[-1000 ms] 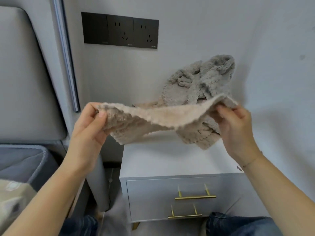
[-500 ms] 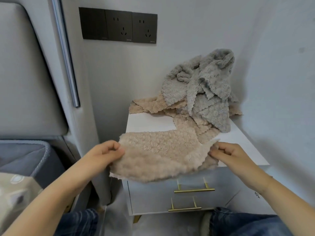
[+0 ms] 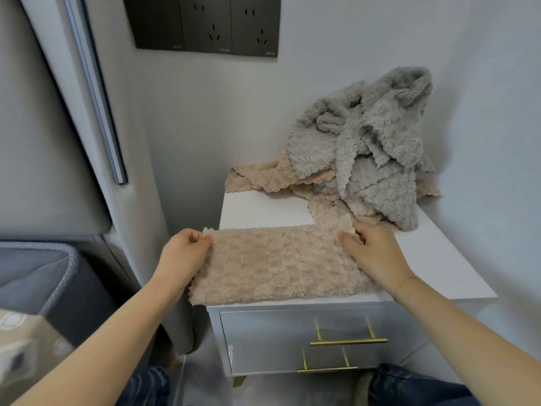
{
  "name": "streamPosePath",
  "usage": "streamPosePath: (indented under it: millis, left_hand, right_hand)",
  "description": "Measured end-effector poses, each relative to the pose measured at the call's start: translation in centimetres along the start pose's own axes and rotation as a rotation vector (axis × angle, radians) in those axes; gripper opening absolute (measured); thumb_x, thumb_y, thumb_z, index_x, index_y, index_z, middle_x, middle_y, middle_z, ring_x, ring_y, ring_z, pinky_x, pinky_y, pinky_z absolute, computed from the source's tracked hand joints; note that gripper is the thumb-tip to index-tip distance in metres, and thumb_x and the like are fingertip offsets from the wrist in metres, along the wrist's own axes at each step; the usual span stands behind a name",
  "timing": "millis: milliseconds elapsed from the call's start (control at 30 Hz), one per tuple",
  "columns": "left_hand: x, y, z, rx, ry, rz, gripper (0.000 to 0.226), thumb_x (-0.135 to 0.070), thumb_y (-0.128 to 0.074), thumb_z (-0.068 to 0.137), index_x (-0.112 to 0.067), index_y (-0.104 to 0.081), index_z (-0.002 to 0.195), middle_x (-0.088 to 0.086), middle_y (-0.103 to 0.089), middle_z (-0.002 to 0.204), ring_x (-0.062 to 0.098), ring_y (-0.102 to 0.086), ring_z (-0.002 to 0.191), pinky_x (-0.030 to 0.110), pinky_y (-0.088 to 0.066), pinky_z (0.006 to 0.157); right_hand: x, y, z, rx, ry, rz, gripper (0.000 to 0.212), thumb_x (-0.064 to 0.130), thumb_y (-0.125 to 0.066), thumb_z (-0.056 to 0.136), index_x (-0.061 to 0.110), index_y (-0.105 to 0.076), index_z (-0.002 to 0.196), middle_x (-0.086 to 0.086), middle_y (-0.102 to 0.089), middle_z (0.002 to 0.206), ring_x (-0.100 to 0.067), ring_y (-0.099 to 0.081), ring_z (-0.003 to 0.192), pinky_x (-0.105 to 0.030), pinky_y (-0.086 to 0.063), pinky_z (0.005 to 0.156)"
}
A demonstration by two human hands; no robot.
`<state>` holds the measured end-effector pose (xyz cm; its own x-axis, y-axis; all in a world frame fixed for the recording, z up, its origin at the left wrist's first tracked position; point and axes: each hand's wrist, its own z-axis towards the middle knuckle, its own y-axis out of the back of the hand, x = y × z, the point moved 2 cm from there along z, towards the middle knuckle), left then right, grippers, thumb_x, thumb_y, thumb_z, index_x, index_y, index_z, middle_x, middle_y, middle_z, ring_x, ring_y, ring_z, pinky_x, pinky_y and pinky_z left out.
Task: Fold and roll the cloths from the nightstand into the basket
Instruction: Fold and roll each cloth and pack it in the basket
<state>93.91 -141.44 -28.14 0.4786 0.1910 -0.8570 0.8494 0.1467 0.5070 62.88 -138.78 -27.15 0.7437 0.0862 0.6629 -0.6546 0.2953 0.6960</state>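
Note:
A beige fleecy cloth [image 3: 278,265] lies folded flat on the front of the white nightstand [image 3: 439,259], its near-left corner hanging over the edge. My left hand [image 3: 183,253] pinches the cloth's far-left corner. My right hand [image 3: 371,247] grips its far-right corner, fingers curled over the fabric. Behind them a heap of grey cloths [image 3: 374,148] leans in the wall corner on top of more beige cloths [image 3: 263,178]. A grey fabric basket [image 3: 58,265] stands at the left edge of the view.
The nightstand has two drawers with gold handles [image 3: 348,342]. A padded headboard [image 3: 44,127] and a dark socket panel [image 3: 205,24] are up left. A patterned cushion [image 3: 23,341] lies bottom left. My knees in jeans [image 3: 409,388] are below the nightstand.
Both hands have lowered the beige cloth from the air onto the nightstand's front, where it now lies flat and folded. The view has moved closer.

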Motion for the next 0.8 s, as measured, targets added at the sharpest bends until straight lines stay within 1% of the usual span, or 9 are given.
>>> streamPosePath:
  millis: [300, 367, 433, 467, 533, 600, 667, 733, 800]
  left_hand:
    - [0.5, -0.5, 1.8, -0.03, -0.012, 0.102, 0.021, -0.026, -0.044, 0.097, -0.008, -0.053, 0.092, 0.003, -0.056, 0.075, 0.015, -0.049, 0.064, 0.027, -0.035, 0.053]
    - [1.0, -0.8, 2.0, 0.006, 0.031, 0.124, 0.022, -0.033, -0.049, 0.096, -0.011, -0.048, 0.096, 0.003, -0.058, 0.08, 0.017, -0.052, 0.067, 0.029, -0.038, 0.054]
    - [1.3, -0.9, 1.6, 0.118, 0.132, 0.145, 0.034, -0.045, -0.051, 0.093, -0.012, -0.045, 0.101, 0.002, -0.055, 0.083, 0.017, -0.051, 0.068, 0.028, -0.037, 0.053]
    - [1.3, -0.9, 1.3, 0.187, 0.188, 0.118, 0.038, -0.048, -0.051, 0.092, -0.011, -0.047, 0.097, 0.002, -0.052, 0.077, 0.017, -0.049, 0.064, 0.026, -0.035, 0.052]
    - [1.1, -0.7, 0.5, 0.269, 0.239, 0.053, 0.04, -0.047, -0.056, 0.09, -0.007, -0.055, 0.084, 0.003, -0.051, 0.066, 0.016, -0.046, 0.056, 0.025, -0.035, 0.05]
    - [0.7, -0.3, -0.1, 0.178, 0.096, 0.123, 0.033, -0.039, -0.064, 0.087, -0.006, -0.059, 0.082, 0.003, -0.058, 0.068, 0.016, -0.052, 0.057, 0.025, -0.039, 0.05]
    - [0.1, 0.3, -0.5, -0.003, -0.155, 0.316, 0.026, -0.033, -0.066, 0.086, -0.01, -0.055, 0.081, 0.001, -0.056, 0.068, 0.014, -0.05, 0.059, 0.025, -0.036, 0.05]
    - [-1.0, 0.7, -0.8, -0.088, -0.312, 0.367, 0.023, -0.03, -0.065, 0.087, -0.014, -0.05, 0.082, -0.002, -0.053, 0.068, 0.011, -0.048, 0.062, 0.025, -0.033, 0.051]
    - [-1.8, 0.5, 0.2, -0.082, -0.35, 0.357, 0.02, -0.028, -0.065, 0.088, -0.015, -0.05, 0.086, -0.002, -0.054, 0.072, 0.013, -0.049, 0.065, 0.024, -0.034, 0.053]
  right_hand:
    - [-0.4, -0.8, 1.5, -0.007, -0.008, -0.172, 0.041, 0.026, -0.057, 0.093, 0.031, -0.031, 0.061, 0.002, -0.037, 0.051, -0.017, -0.04, 0.05, -0.032, -0.028, 0.049]
    - [-0.2, -1.0, 1.3, -0.036, -0.003, -0.325, 0.015, 0.03, -0.059, 0.09, 0.019, -0.053, 0.082, 0.002, -0.05, 0.068, -0.019, -0.048, 0.063, -0.027, -0.027, 0.046]
    - [0.3, -1.0, 0.7, -0.123, 0.059, -0.454, 0.032, 0.029, -0.065, 0.087, 0.014, -0.055, 0.113, -0.002, -0.054, 0.099, -0.019, -0.052, 0.08, -0.021, -0.026, 0.046]
    - [0.8, -0.8, 0.5, -0.16, 0.144, -0.458, 0.039, 0.027, -0.068, 0.084, 0.012, -0.054, 0.118, -0.004, -0.052, 0.109, -0.018, -0.052, 0.087, -0.02, -0.029, 0.049]
    - [2.4, -0.4, 0.0, -0.152, 0.36, -0.407, 0.039, 0.022, -0.067, 0.083, 0.011, -0.057, 0.119, -0.004, -0.052, 0.117, -0.015, -0.049, 0.1, -0.021, -0.041, 0.068]
    - [2.8, -0.5, -0.2, 0.029, 0.516, -0.391, 0.028, 0.027, -0.059, 0.088, 0.016, -0.062, 0.114, 0.001, -0.056, 0.12, -0.011, -0.046, 0.111, -0.029, -0.041, 0.091]
    - [2.4, -1.0, -0.6, 0.259, 0.538, -0.404, 0.03, 0.04, -0.047, 0.093, 0.025, -0.064, 0.112, 0.008, -0.057, 0.126, -0.009, -0.045, 0.119, -0.037, -0.032, 0.106]
    - [1.8, -1.2, -1.2, 0.38, 0.467, -0.352, 0.035, 0.045, -0.044, 0.095, 0.028, -0.062, 0.12, 0.011, -0.055, 0.13, -0.007, -0.043, 0.123, -0.031, -0.025, 0.109]
    - [1.5, -1.0, -1.6, 0.381, 0.436, -0.315, 0.038, 0.047, -0.047, 0.092, 0.028, -0.062, 0.121, 0.013, -0.057, 0.127, -0.005, -0.046, 0.12, -0.027, -0.029, 0.104]
